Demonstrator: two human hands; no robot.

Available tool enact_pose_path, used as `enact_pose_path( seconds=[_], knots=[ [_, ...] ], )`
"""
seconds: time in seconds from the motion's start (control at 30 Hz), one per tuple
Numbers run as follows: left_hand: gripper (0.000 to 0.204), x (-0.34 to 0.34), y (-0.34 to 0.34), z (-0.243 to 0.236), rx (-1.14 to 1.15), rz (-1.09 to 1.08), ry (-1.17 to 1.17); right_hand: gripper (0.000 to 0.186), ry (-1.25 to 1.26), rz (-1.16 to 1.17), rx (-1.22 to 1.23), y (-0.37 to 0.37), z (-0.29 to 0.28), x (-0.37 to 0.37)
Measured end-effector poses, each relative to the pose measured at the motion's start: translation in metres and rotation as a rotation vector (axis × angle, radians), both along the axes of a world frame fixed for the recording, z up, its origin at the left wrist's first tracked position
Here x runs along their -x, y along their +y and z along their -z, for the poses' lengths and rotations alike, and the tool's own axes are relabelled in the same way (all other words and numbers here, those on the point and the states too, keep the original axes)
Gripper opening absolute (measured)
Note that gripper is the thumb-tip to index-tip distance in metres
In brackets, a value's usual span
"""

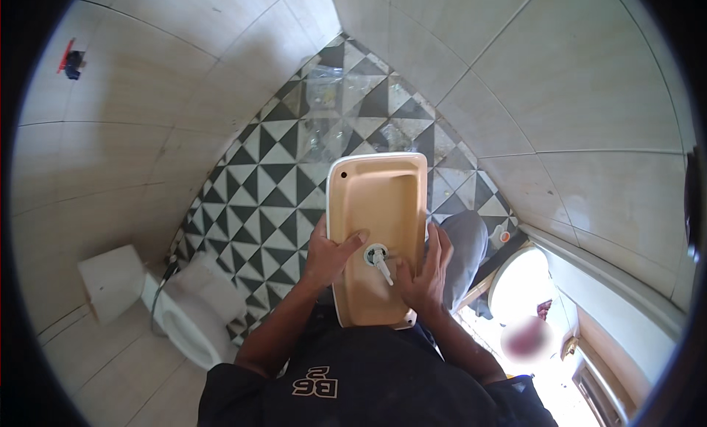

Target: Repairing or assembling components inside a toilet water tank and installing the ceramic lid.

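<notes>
My left hand (pixel 331 254) grips the left side of a beige basin (pixel 375 191) with a white outer rim, its thumb lying on the beige surface. My right hand (pixel 431 276) holds the opposite side, thumb near the middle. Between my thumbs, a white plastic fitting (pixel 383 267) with a narrow stem sticks out from a round hole. A small dark hole shows near each of two opposite corners. The basin is held lengthwise away from me, its near end against my dark shirt.
Tiled walls meet ahead over a black-and-white floor (pixel 250 177) with clear plastic wrapping (pixel 324 96). A white toilet (pixel 184 316) and hose stand lower left. A red-and-black fitting (pixel 72 60) is on the left wall. Right are a white oval object (pixel 515 287) and a blurred shape I cannot make out.
</notes>
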State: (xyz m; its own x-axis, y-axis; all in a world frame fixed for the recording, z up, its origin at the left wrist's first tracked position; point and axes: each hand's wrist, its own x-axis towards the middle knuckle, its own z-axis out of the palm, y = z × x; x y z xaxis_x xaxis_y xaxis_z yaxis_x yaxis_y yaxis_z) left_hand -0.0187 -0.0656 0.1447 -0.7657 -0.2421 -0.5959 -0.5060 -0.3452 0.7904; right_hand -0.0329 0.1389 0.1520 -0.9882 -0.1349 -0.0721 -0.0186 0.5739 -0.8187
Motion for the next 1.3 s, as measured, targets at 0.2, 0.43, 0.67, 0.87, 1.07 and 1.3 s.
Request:
enact_pose_path(
  seconds=[0.2,0.43,0.67,0.87,1.07,1.3],
  knots=[
    [0.046,-0.019,-0.019,-0.100,0.141,-0.095,-0.207,0.038,0.091,-0.229,-0.158,-0.024,-0.120,-0.017],
    [0.051,-0.018,-0.002,-0.317,0.056,-0.509,-0.133,0.014,0.184,-0.222,0.013,-0.054,-0.311,0.003],
    [0.055,-0.025,-0.022,-0.462,-0.141,-0.671,0.113,0.017,0.322,-0.352,0.002,-0.082,-0.467,0.018],
    [0.059,-0.037,-0.033,-0.504,-0.197,-0.778,0.226,0.016,0.346,-0.281,0.054,-0.112,-0.507,0.006],
    [0.061,-0.068,-0.047,-0.509,-0.230,-0.869,0.247,0.016,0.404,-0.458,0.010,-0.125,-0.531,-0.005],
    [0.049,-0.116,-0.066,-0.497,-0.431,-0.928,0.286,0.040,0.197,-0.704,0.073,-0.125,-0.577,-0.011]
  ],
)
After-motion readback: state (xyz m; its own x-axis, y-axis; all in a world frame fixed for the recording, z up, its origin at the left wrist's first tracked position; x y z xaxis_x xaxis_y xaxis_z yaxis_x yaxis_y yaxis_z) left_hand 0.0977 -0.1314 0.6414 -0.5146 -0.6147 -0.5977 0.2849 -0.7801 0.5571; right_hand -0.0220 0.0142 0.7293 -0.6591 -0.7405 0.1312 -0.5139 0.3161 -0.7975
